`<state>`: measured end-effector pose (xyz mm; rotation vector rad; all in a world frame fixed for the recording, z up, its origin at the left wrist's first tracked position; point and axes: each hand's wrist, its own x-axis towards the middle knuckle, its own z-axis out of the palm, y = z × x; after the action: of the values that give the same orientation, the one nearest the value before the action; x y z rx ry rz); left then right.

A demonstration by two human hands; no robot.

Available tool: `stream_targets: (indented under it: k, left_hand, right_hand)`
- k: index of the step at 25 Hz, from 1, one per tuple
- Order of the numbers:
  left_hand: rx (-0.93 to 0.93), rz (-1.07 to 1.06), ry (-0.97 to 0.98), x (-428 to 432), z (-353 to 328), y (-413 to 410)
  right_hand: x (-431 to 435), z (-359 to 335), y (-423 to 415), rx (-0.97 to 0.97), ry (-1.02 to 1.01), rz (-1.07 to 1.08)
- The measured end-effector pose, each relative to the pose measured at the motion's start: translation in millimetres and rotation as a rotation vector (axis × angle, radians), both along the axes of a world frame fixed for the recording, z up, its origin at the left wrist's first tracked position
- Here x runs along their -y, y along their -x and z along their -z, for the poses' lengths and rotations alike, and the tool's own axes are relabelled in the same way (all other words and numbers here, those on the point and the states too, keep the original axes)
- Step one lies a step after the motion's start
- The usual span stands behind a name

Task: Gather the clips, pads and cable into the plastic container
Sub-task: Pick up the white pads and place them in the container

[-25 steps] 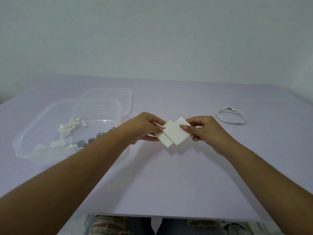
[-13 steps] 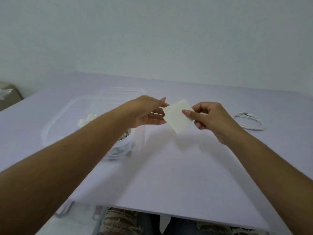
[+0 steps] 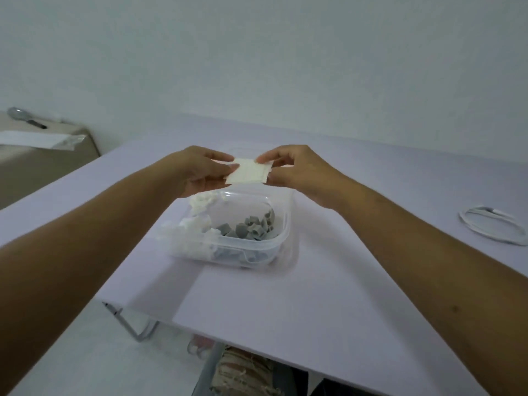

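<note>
Left hand (image 3: 200,174): pinched shut on the left edge of the pads (image 3: 248,174), thumb on top, other fingers underneath.

Pads: a thin white stack (couldn't tell how many), held level between both hands over the far end of the plastic container (image 3: 281,224).

Container: already had white clips (image 3: 197,224) on the left and grey clips (image 3: 250,228) on the right.

Right hand (image 3: 297,174): fingertips closed on the right edge.

Risk: if one hand let go early, I'd guess the stack fans out and slides past the far rim onto the worktop (image 3: 328,295).

Cable (image 3: 493,227): coiled far right, well apart, easy to forget.
</note>
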<state>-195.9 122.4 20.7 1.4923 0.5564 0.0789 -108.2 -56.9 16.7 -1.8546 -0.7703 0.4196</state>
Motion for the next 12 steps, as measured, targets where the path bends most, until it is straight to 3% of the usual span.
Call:
stream_targets:
  k: [2, 3, 8, 12]
  left_hand:
    - [-0.016, -0.032, -0.052, -5.7, 15.2, -1.6]
    - [-0.040, -0.037, -0.087, -7.1, 21.0, -3.1]
    - [-0.159, 0.022, -0.333, -11.8, 38.2, -15.9]
    - [-0.226, 0.034, -0.489, -12.5, 42.7, -23.7]
  right_hand:
    - [-9.4, 3.8, -2.2, -0.164, -0.011, 0.001]
    - [-14.8, 5.2, -5.7, -0.139, 0.025, 0.027]
    - [-43.5, 19.0, -12.2, 0.426, 0.460, 0.048]
    - [-61.8, 32.7, -22.0, 0.601, 0.666, 0.050]
